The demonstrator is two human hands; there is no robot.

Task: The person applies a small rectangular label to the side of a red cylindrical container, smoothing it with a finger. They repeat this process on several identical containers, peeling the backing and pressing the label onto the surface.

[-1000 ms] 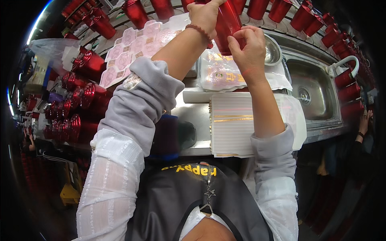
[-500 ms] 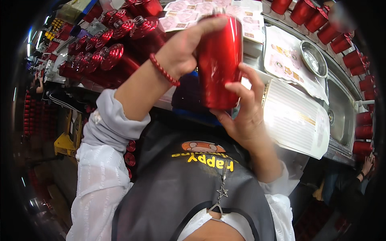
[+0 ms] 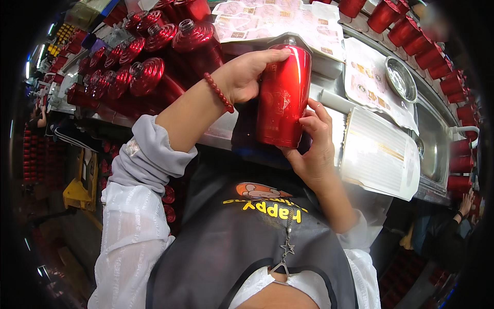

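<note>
The red bottle [image 3: 284, 95] stood upright in the air just in front of the person's chest, above the near edge of the steel bench [image 3: 329, 100], held between both hands. The left hand [image 3: 247, 74] was curled around its upper side from nine o'clock, thumb lying across the shoulder near the neck, and the right hand [image 3: 311, 144] cupped the base from five o'clock, fingers half closed against the lower wall. The bottle looked like glossy lacquered glass or metal: stiff, probably slippery under dry fingers, with some weight to it, and likely to chip or scratch if knocked against the steel. A grip on the plain wall and under the base seemed safest, keeping clear of the faint gold emblem printed on its front. At eleven o'clock a crowd of ribbed red bottles [image 3: 146, 74] lay tipped on their sides, silver necks showing. At twelve o'clock pale sheets of labels [image 3: 267, 20] were spread flat, printed in rows of pink ovals with small brown squares. At two o'clock a white sheet with round marks [image 3: 368, 85] lay under a small steel bowl [image 3: 400, 78], and beyond it ran a row of red cups [image 3: 427, 49]. At three o'clock a white lined stack [image 3: 378, 154] with thin gold stripes hung over the bench edge, beside a sink [image 3: 432, 149].
</note>
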